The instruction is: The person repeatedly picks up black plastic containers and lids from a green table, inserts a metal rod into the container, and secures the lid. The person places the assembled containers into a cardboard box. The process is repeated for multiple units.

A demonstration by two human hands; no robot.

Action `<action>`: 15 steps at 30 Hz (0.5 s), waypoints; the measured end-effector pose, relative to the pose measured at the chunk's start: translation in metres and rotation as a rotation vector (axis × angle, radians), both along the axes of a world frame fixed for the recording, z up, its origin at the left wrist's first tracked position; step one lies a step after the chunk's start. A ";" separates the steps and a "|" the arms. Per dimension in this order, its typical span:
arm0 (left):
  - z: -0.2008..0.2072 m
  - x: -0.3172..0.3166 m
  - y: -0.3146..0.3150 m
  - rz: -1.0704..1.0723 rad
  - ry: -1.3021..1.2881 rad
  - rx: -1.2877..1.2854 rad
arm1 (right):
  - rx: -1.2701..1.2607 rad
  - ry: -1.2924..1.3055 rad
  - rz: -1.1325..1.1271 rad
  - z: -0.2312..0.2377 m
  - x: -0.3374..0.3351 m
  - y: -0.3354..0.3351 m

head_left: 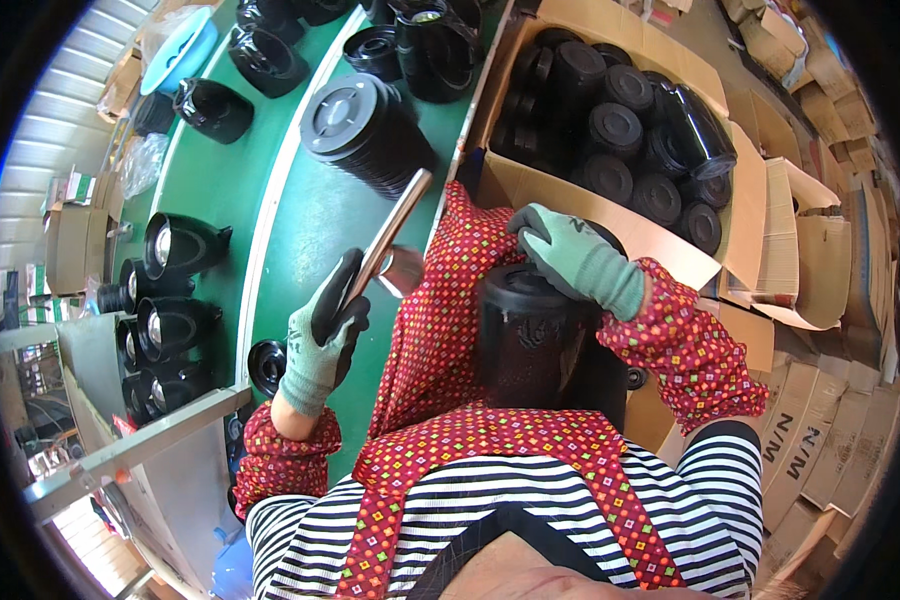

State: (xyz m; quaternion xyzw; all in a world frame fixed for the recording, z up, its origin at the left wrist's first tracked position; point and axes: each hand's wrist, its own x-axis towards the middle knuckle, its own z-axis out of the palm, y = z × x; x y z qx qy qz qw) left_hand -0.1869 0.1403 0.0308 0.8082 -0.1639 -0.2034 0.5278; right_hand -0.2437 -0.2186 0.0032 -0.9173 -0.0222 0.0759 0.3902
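My left hand (322,340), in a green and black work glove, is closed round a slim, copper-coloured flat bar (395,225) held tilted over the table. A small shiny metal piece (401,272) juts out beside the bar; whether the two are joined I cannot tell. My right hand (575,258), in the same kind of glove, bends its fingers over the top edge of a black cylindrical container (525,340). The container stands upright against my red patterned apron (440,300), its round top facing up. My palm hides part of its rim.
On the green table (280,240) stand a stack of black round lids (355,125) and several black jugs (185,245). A blue basin (178,50) lies at the far left. An open carton (610,205) of black cylinders is at right, near flattened cardboard (830,430).
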 end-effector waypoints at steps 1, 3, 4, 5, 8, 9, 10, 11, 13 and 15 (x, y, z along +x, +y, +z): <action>0.020 0.001 -0.020 -0.031 0.018 0.013 | 0.105 0.050 -0.095 0.014 -0.005 -0.002; 0.040 0.012 -0.050 -0.130 -0.095 0.070 | 0.262 -0.259 -0.213 0.010 -0.001 -0.007; 0.049 0.015 -0.063 -0.171 -0.146 0.081 | 0.389 -0.426 -0.308 0.029 0.006 -0.005; 0.061 0.018 -0.076 -0.233 -0.197 0.095 | 0.114 -0.646 -0.184 0.055 0.012 -0.015; 0.100 0.028 -0.119 -0.466 -0.332 0.078 | -0.089 -0.822 0.141 0.079 0.039 -0.028; 0.100 0.030 -0.130 -0.514 -0.275 -0.010 | 0.034 -0.740 0.184 0.055 0.049 -0.035; 0.101 0.030 -0.136 -0.539 -0.219 -0.090 | 0.242 -0.628 0.207 0.030 0.056 -0.045; 0.102 0.035 -0.145 -0.568 -0.217 -0.115 | 0.274 -0.662 0.232 0.005 0.059 -0.050; 0.111 0.055 -0.163 -0.645 -0.297 -0.090 | 0.357 -0.675 0.261 -0.026 0.057 -0.058; 0.114 0.065 -0.181 -0.724 -0.399 -0.099 | 0.528 -0.663 0.238 -0.049 0.051 -0.052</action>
